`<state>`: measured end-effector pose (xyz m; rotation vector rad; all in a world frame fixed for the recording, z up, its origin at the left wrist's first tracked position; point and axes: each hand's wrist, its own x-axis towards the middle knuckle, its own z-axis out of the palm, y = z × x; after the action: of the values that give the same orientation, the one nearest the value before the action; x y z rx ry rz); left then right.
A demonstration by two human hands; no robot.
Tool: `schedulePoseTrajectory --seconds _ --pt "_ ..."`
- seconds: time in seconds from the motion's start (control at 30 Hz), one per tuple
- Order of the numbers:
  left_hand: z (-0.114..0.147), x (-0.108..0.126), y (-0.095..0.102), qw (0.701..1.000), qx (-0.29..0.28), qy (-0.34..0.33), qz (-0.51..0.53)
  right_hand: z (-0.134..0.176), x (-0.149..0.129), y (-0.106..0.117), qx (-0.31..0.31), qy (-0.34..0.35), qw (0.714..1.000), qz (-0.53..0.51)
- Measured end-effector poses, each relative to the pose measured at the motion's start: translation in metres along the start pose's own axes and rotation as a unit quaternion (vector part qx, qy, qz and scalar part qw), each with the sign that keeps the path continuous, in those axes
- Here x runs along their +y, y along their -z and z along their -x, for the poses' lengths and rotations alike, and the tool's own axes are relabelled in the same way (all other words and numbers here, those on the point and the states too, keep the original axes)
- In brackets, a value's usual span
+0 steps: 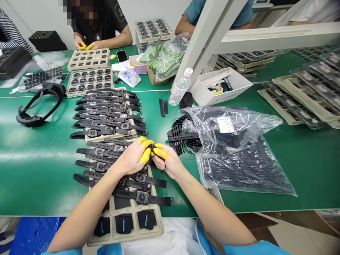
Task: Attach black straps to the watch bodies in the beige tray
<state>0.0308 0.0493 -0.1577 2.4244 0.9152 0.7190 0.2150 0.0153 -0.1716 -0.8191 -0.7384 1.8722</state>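
My left hand point(135, 156) and my right hand point(171, 161) meet over the front tray, with yellow finger cots on several fingertips. Between them they pinch a small black smartwatch point(153, 149), mostly covered by the fingers, so its strap end is hard to make out. Below lies the front tray point(158, 212), bearing several smartwatches with black straps, such as the nearest watch point(142, 197), back side up. Its front compartments hold black pieces point(124, 224). Right of my right hand, loose black watch straps point(176, 140) spill from a clear plastic bag point(239, 141).
Behind stands another tray of strapped watches point(106, 115). A black headset-like band point(39, 106) lies left. A water bottle point(181, 88), a white box point(220, 86) and a slanted white post point(204, 42) stand beyond. Stacked trays point(305, 95) sit right. A co-worker's hands point(86, 45) work opposite.
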Motion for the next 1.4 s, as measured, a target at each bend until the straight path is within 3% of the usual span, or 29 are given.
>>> schedulePoseTrajectory --seconds 0.17,0.47,0.57,0.73,0.83,0.97,1.03,1.07,1.13,1.2,1.3,1.4 --pt "0.000 0.001 0.002 0.997 0.004 0.023 0.067 0.000 -0.002 0.001 0.003 0.007 1.000 -0.011" --pt "0.000 0.000 0.011 0.998 -0.022 -0.023 0.057 -0.001 -0.003 0.005 -0.014 -0.002 1.000 -0.002" --pt "0.000 -0.002 0.008 0.996 0.010 0.004 0.091 0.000 -0.002 0.004 -0.014 0.018 1.000 0.002" --pt "-0.003 0.001 -0.002 0.975 0.119 0.057 0.178 0.001 -0.003 0.002 -0.021 0.020 0.999 0.045" --pt "-0.007 0.002 -0.002 0.929 0.187 0.125 0.294 0.002 -0.007 0.004 -0.059 -0.060 0.995 0.053" --pt "-0.013 -0.007 0.011 0.803 0.348 0.260 0.408 0.001 -0.013 0.010 -0.090 -0.149 0.978 0.119" --pt "-0.014 -0.013 0.016 0.757 0.408 0.291 0.419 0.000 -0.015 0.012 -0.074 -0.144 0.973 0.166" --pt "-0.014 -0.015 0.017 0.749 0.409 0.303 0.425 0.000 -0.016 0.012 -0.054 -0.120 0.975 0.178" --pt "-0.013 -0.016 0.011 0.768 0.337 0.322 0.439 0.000 -0.016 0.010 -0.006 -0.050 0.983 0.179" --pt "-0.010 -0.013 0.001 0.827 0.215 0.303 0.423 0.001 -0.014 0.006 0.016 0.004 0.987 0.160" --pt "-0.004 -0.007 -0.015 0.941 0.095 0.173 0.274 0.002 -0.008 0.001 0.006 0.015 0.993 0.117" --pt "0.002 -0.007 -0.019 0.989 0.046 0.054 0.128 0.003 -0.003 0.000 -0.011 -0.011 0.996 0.093"
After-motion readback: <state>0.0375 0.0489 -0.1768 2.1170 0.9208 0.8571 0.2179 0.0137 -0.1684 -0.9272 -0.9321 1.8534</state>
